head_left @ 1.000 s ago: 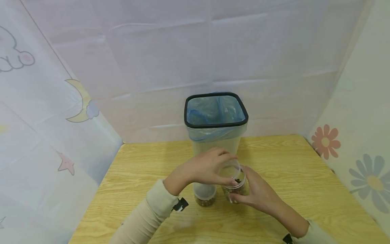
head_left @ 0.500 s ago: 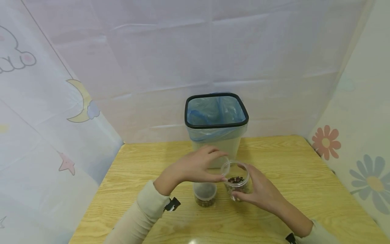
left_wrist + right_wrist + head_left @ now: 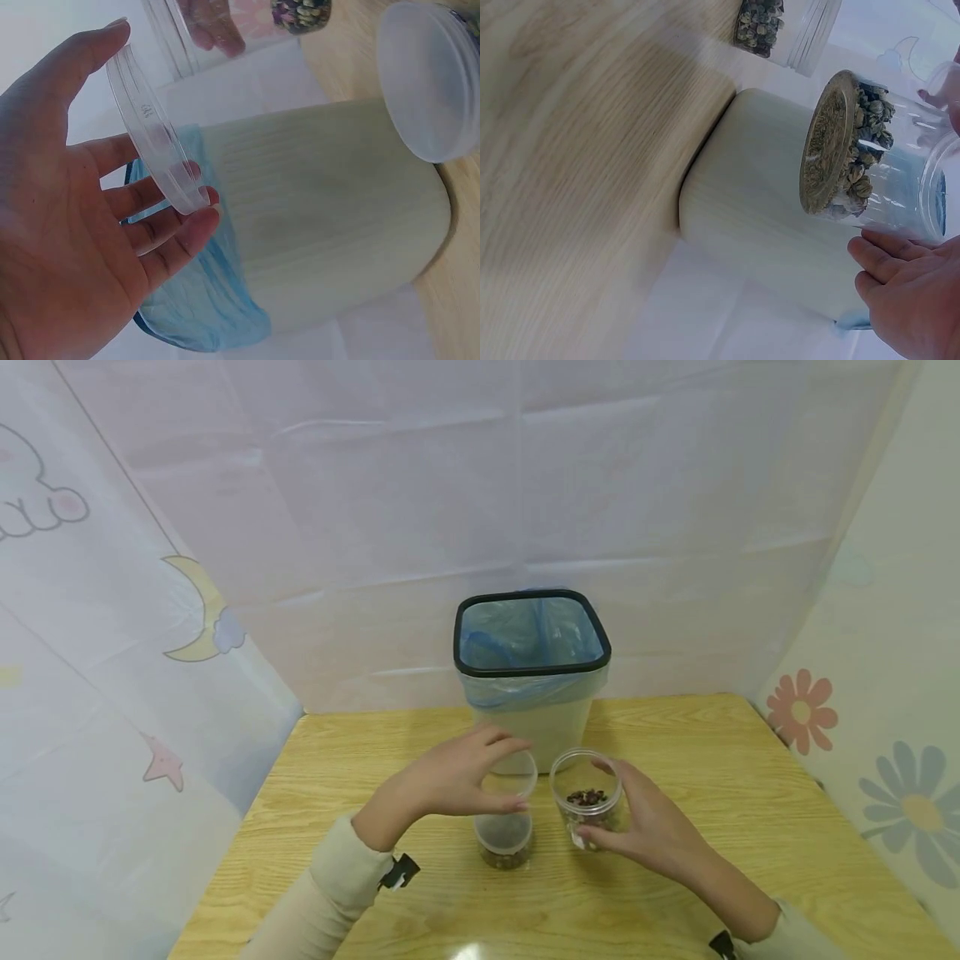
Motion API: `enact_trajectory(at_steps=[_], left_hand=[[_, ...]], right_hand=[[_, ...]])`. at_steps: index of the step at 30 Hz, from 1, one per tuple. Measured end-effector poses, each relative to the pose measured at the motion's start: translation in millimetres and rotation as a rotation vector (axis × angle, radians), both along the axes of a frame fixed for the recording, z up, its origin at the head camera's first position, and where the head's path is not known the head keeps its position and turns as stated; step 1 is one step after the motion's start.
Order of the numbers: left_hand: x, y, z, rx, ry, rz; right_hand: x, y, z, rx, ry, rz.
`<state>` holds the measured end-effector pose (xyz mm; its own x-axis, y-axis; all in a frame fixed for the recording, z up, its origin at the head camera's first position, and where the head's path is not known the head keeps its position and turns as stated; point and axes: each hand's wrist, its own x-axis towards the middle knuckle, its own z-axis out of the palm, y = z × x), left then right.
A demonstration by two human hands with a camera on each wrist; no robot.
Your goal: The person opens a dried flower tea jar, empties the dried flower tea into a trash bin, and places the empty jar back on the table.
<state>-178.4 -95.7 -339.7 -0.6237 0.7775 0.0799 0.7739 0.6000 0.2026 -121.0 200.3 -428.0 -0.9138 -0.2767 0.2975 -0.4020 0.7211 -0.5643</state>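
Observation:
My left hand (image 3: 438, 781) pinches a round clear lid (image 3: 150, 135) by its edge, between thumb and fingertips, as the left wrist view shows. The lid is off, tilted on edge, to the left of the jar in the right hand. My right hand (image 3: 656, 831) grips a clear plastic jar (image 3: 588, 817) around its side; its mouth is uncovered. Dried flower buds (image 3: 866, 142) fill its lower part. A second jar (image 3: 504, 845), with a lid on and similar dark contents, stands on the table under the left hand, partly hidden in the head view.
Behind the jars stands a pale waste bin (image 3: 536, 722) with a black rim, lined with a blue bag (image 3: 495, 693). The wooden table (image 3: 360, 743) ends at printed curtains (image 3: 360, 527) at the back and sides.
The left hand has drawn the lid off leftward, away from the jar's mouth, baring the buds inside. The right hand still holds the jar, tipped slightly and shifted a little right.

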Motion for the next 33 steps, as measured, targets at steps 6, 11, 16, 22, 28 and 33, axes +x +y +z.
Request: enact_trajectory(at_steps=[6, 11, 16, 22, 28, 33], left_hand=[[2.7, -16.6, -6.9, -0.022, -0.054, 0.047], [3.2, -32.5, -17.7, -0.035, -0.091, 0.096], [1.6, -50.1, -33.0, -0.029, -0.128, 0.155], [1.5, -71.1, -54.4, -0.003, -0.188, 0.21], [4.6, -85.5, -71.8, 0.033, -0.256, 0.233], [4.1, -93.9, -90.4, 0.019, -0.281, 0.238]], right_hand=[[-1.3, 4, 1.9, -0.002, -0.012, -0.01], [-2.0, 5, 4.3, -0.016, -0.018, -0.002], [-3.0, 5, 5.3, -0.008, -0.014, -0.003], [-3.6, 7, 8.9, -0.009, -0.005, -0.003], [-3.9, 8, 12.0, -0.014, 0.001, -0.008], [-3.4, 10, 16.5, -0.011, 0.009, -0.024]])
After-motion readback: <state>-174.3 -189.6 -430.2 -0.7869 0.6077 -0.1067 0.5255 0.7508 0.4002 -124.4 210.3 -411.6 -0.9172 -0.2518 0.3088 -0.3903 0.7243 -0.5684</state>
